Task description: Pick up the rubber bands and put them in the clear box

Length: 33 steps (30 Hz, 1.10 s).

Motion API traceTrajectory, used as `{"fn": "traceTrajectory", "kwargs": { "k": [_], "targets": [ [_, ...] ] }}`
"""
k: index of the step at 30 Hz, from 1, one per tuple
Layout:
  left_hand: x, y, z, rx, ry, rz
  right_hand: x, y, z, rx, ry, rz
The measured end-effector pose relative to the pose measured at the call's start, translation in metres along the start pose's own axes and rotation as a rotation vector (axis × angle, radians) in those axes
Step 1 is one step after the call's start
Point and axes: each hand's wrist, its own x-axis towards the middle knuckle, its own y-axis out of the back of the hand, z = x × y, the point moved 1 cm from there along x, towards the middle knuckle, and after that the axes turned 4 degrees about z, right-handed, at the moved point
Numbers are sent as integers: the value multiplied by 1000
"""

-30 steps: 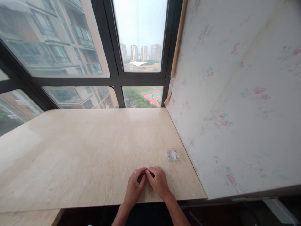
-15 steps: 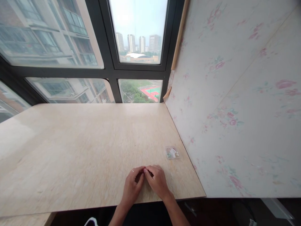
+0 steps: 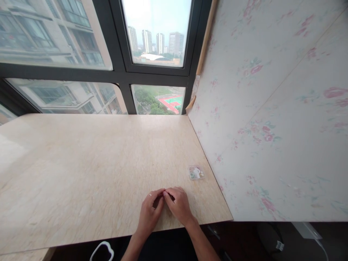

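Note:
My left hand [image 3: 151, 209] and my right hand [image 3: 178, 203] meet over the front part of the stone-look ledge [image 3: 89, 174]. Thumb and fingertips of both hands are pinched together at one spot. A tiny reddish thing seems to sit between them, mostly covered by the fingers and too small to name. On a left finger there is a light-coloured ring. Beyond my right hand, a little to its right, lies a small clear plastic box [image 3: 196, 172] with tiny white, green and other coloured pieces in it.
A wall with flowered paper [image 3: 261, 145] borders the ledge on the right. Dark window frames [image 3: 156, 78] close off the back. Below the front edge, a white curved loop [image 3: 111, 252] shows at lower left, and a white cable [image 3: 322, 248] at lower right.
The camera view has shifted slightly, so everything sits a little higher and further left. The hands keep the same pinched pose, and the reddish thing shows less now.

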Motion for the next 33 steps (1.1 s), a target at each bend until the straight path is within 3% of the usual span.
{"fn": "traceTrajectory", "kwargs": {
  "k": [13, 19, 24, 27, 30, 33],
  "targets": [
    [0, 0, 0, -9, 14, -15, 0, 1, 0, -11, 1, 0],
    [-1, 1, 0, -34, 23, -20, -3, 10, 1, 175, -6, 55],
    [-1, 0, -2, -31, 24, -12, -7, 45, 22, 51, 136, 130],
    [-1, 0, -3, -35, 11, -10, 2, 78, 48, -149, 126, 182],
    [-1, 0, -3, -42, 4, -15, 17, 105, 75, -311, 66, 109],
    [-1, 1, -2, -52, 3, -24, 32, 118, 95, -391, 13, -69]
  ]
}}
